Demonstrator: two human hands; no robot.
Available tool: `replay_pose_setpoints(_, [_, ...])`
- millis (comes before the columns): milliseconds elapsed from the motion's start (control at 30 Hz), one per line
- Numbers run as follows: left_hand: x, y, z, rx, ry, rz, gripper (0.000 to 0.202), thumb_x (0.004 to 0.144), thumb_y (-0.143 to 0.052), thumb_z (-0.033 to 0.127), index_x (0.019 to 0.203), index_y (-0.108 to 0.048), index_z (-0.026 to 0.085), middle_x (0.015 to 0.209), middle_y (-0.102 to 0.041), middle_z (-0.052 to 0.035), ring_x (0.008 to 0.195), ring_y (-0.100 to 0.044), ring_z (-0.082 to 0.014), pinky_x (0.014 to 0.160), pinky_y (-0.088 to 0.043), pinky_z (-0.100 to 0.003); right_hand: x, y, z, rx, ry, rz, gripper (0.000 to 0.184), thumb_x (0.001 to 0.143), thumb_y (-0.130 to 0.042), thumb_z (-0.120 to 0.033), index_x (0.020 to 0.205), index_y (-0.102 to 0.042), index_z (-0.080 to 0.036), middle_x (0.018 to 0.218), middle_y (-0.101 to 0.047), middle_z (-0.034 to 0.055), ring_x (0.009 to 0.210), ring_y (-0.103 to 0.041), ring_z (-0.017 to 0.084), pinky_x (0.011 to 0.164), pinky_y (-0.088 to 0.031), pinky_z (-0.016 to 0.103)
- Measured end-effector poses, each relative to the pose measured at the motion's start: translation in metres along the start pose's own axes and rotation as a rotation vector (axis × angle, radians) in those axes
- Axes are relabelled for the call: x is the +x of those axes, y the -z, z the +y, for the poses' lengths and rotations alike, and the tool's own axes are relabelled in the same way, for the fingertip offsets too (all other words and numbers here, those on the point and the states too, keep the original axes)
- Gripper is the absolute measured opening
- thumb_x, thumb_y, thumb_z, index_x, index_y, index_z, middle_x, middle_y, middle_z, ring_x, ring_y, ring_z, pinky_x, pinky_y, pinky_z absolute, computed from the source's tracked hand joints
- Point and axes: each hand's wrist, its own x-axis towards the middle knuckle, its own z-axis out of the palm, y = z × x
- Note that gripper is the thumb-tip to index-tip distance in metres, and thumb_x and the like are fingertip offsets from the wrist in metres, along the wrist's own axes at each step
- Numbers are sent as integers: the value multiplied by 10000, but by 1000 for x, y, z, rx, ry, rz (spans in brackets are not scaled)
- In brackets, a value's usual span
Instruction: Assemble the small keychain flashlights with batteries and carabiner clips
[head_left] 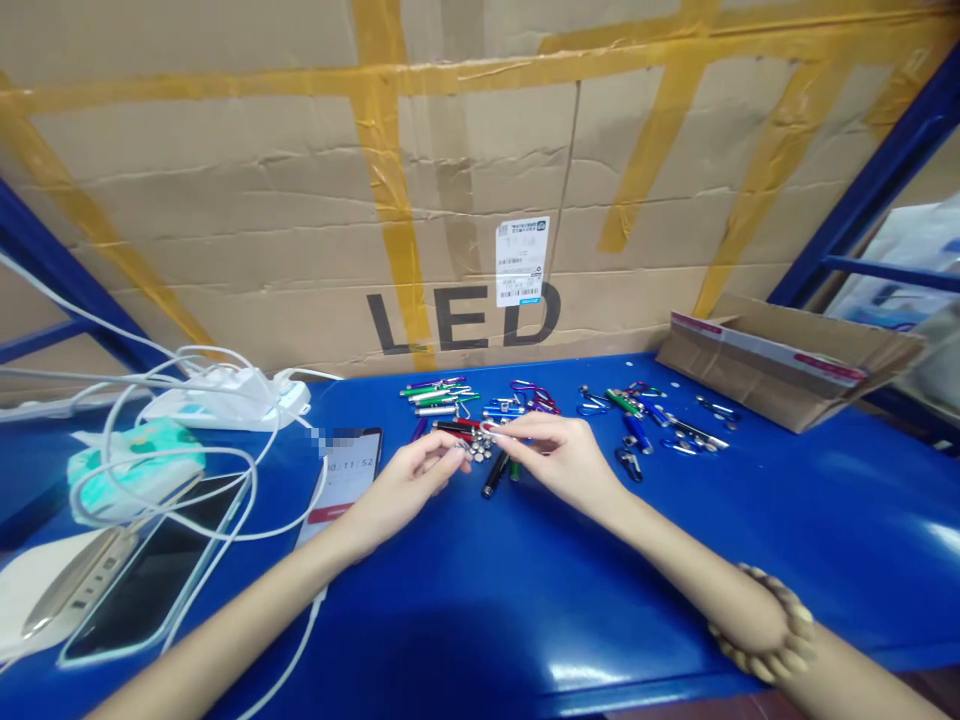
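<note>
My left hand [421, 476] is closed in a pinch. A small silvery bit seems to show at its fingertips, too small to name. My right hand [564, 458] pinches a small curved reddish-silver piece [487, 427], close to the left fingertips. Beside it lies a red metal tube [459, 427]; whether the two are joined I cannot tell. Under the hands sits a small pile of silver button cells [481, 451]. A black penlight-like tube [494, 474] and a partly hidden green tube [514, 469] lie just in front of the pile.
Green and silver tubes [439, 397] lie behind my left hand. More coloured tubes with carabiners [637, 430] are spread to the right. An open cardboard box [772, 365] stands back right. At left are white cables, a power strip [225, 398] and a phone showing a timer [346, 480].
</note>
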Motion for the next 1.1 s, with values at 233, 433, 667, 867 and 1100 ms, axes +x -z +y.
replay_pose_setpoints(233, [-9, 10, -8, -108, 7, 24, 274, 847, -512, 412, 729, -376, 206, 716, -434, 49, 595, -371, -96, 560, -315, -222, -14, -16, -14, 121, 129, -183, 124, 768, -664, -212, 859, -745, -188, 800, -731, 49, 680, -672, 142, 590, -555, 228])
replay_pose_setpoints(433, [-24, 7, 3, -163, 69, -29, 304, 797, -569, 291, 668, -302, 220, 647, -491, 53, 627, -463, -116, 624, -361, -260, -23, -22, -19, 241, 208, -257, 139, 754, -682, -151, 881, -737, -165, 827, -733, 75, 717, -685, 145, 659, -566, 237])
replay_pose_setpoints(667, [-36, 5, 11, -131, 84, -122, 266, 844, -494, 263, 650, -316, 220, 645, -502, 37, 634, -494, -130, 603, -381, -262, -27, -23, -27, 511, -277, -337, 268, 687, -733, -185, 953, -707, -172, 714, -685, 17, 545, -614, 86, 525, -547, 179])
replay_pose_setpoints(867, [-41, 3, 12, -25, 15, -140, 276, 880, -436, 237, 638, -306, 220, 628, -431, 54, 589, -456, -115, 563, -362, -243, -28, -22, -26, 735, -528, -525, 242, 754, -673, -268, 967, -693, -155, 644, -625, -3, 520, -600, 77, 522, -538, 192])
replay_pose_setpoints(1100, [-37, 7, 5, 226, -5, -126, 256, 893, -391, 251, 651, -314, 218, 617, -374, 59, 558, -358, -117, 521, -289, -250, -24, -17, -24, 259, -185, -509, 161, 789, -650, -246, 898, -709, -144, 728, -669, 45, 614, -622, 115, 572, -506, 208])
